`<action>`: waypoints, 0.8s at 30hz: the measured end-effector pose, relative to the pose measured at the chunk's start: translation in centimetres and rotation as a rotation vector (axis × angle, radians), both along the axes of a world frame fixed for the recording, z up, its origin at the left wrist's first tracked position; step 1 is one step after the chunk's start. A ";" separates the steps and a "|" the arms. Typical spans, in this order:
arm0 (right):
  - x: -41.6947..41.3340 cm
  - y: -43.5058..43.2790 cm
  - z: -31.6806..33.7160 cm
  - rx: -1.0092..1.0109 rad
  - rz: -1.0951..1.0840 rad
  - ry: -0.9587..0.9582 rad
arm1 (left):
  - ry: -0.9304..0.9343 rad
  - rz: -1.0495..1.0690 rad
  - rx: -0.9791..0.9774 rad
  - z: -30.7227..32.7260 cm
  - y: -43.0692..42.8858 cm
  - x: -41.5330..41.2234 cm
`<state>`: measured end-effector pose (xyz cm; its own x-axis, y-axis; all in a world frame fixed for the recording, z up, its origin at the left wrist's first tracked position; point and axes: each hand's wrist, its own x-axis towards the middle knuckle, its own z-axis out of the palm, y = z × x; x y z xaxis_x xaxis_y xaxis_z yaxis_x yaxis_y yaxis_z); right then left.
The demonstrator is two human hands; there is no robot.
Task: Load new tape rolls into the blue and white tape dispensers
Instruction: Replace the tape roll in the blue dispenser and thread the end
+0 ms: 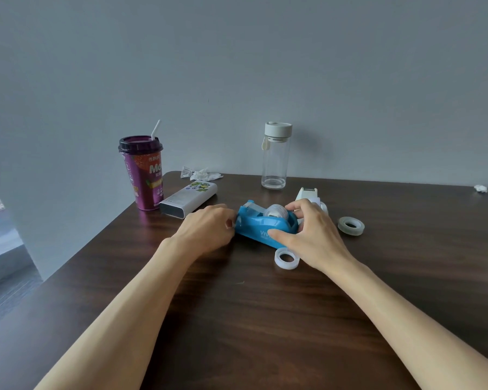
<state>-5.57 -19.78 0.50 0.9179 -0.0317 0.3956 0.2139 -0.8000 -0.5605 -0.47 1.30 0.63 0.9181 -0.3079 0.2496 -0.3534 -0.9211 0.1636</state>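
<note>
The blue tape dispenser point(258, 225) lies on the dark wooden table point(237, 319) with a clear tape roll point(276, 211) seated in its cradle. My right hand point(307, 235) grips the dispenser's rear, thumb on its side, fingers over the top. At the cutter end my left hand point(206, 228) has its fingers closed, seemingly pinching the tape end. The white dispenser point(307, 195) stands just behind my right hand, partly hidden. Two loose tape rolls lie close by: one point(286, 258) in front of the blue dispenser, one point(351, 225) to the right.
A purple drink cup with a straw point(141, 173) and a white box point(188, 199) stand at the left rear. A clear bottle with a white lid point(275, 156) is by the wall. Crumpled wrappers point(200, 173) lie at the back, more scraps point(481, 188) far right. The table's left edge runs diagonally.
</note>
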 end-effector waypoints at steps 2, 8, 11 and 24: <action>-0.1 0.1 0.2 0.015 0.001 -0.003 | 0.027 -0.017 0.004 -0.1 0.0 0.0; -0.1 -1.9 1.5 0.315 0.206 0.233 | 0.004 0.032 -0.018 -0.1 -0.5 -0.1; -0.1 -2.7 1.6 0.387 0.271 0.311 | -0.028 0.089 -0.096 -0.3 -0.9 -0.2; 0.0 -0.4 -0.3 0.290 0.120 0.034 | 0.244 -0.002 -0.130 -0.2 -1.9 -0.3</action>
